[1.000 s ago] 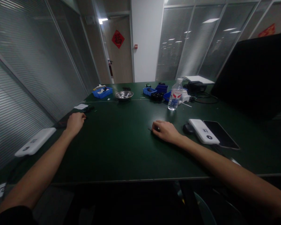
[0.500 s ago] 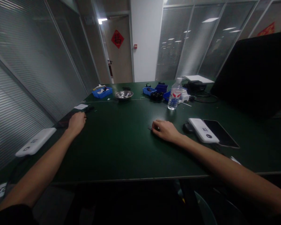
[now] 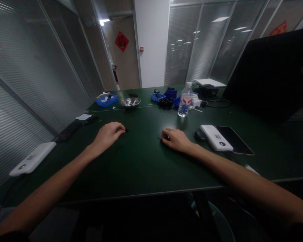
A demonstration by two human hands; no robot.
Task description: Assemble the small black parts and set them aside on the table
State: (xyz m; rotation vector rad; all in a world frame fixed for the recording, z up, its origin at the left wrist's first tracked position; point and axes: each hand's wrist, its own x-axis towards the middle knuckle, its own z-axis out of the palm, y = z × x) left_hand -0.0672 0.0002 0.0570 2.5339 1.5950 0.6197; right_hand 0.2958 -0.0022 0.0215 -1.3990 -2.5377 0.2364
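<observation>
My left hand is above the left-middle of the dark green table, its fingers pinched on a small black piece whose kind I cannot make out. My right hand rests on the tabletop right of centre with curled fingers. A thin, greyish metal tip sticks out to the left from between those fingers; the rest of it is hidden in the hand. A gap of bare tabletop lies between the two hands.
Behind the hands stand a metal bowl, a blue tray, a small blue basket and a water bottle. A white power bank lies by a phone at right; another white power bank lies at left.
My left hand has moved right, from the dark items at the table's left side toward the middle, and now carries the small black piece. My right hand stays in place on the table.
</observation>
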